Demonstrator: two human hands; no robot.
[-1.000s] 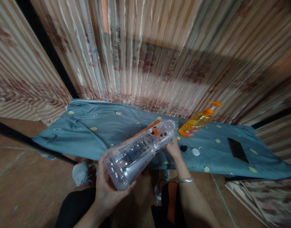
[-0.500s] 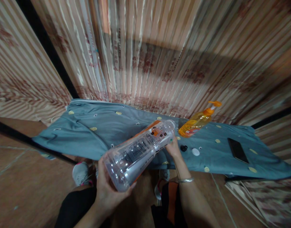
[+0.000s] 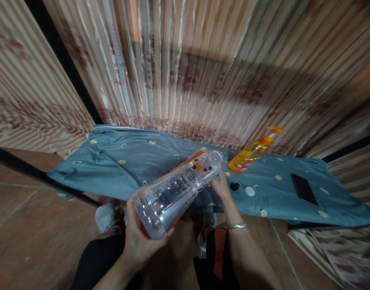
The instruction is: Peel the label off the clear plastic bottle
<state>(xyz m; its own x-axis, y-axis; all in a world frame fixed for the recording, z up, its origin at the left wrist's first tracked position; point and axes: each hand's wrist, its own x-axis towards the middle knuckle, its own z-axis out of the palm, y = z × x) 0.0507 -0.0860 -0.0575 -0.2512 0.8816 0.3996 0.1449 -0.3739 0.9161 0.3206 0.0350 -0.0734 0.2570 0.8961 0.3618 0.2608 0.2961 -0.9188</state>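
A large clear plastic bottle (image 3: 179, 193) with a printed orange and silver label lies tilted in the air over the front of the cloth-covered surface, its neck pointing up and to the right. My left hand (image 3: 141, 237) is wrapped round its base at the lower left. Near the neck, my right hand (image 3: 221, 186) holds the bottle from its far right side; most of those fingers are hidden behind it. Right of the neck stands a pump bottle (image 3: 248, 156) of yellow-orange liquid. A small black object (image 3: 234, 186) and a white disc (image 3: 250, 191) lie beside my right hand.
A blue-grey patterned cloth (image 3: 121, 169) covers the narrow surface. A dark phone (image 3: 304, 189) lies at its right. Striped curtains (image 3: 197, 80) hang behind, with black poles (image 3: 64, 60) at the sides. My legs and shoes are below.
Both hands still hold the clear bottle in nearly the same pose. The whole view has shifted slightly, so the surface and the things on it appear a little further right.
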